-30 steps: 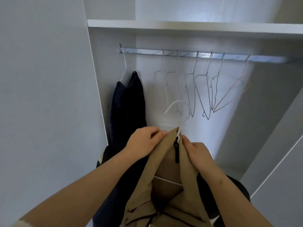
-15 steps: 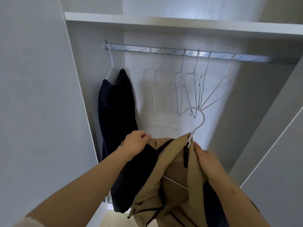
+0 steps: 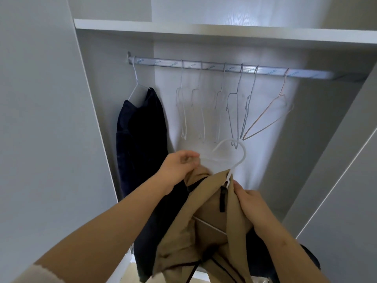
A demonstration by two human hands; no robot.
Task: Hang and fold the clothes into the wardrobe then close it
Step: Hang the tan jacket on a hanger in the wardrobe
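head view: my left hand (image 3: 179, 166) and right hand (image 3: 251, 203) pinch the tan cloth jacket (image 3: 204, 231); its thin white hanger (image 3: 238, 152) has risen clear, ready for the silver rail (image 3: 224, 67).

Pretty dim and grey overall, just one bright patch down the back panel (image 3: 167, 78). Rail (image 3: 224, 67) and hangers (image 3: 234, 119) look smeared, and the wide lens bends the door (image 3: 40, 119) at the edges.

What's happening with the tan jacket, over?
Left hand grips tan jacket fabric; right hand holds its collar at the white hanger. Hanger not yet on rail. Empty hangers crowd the rail's middle.
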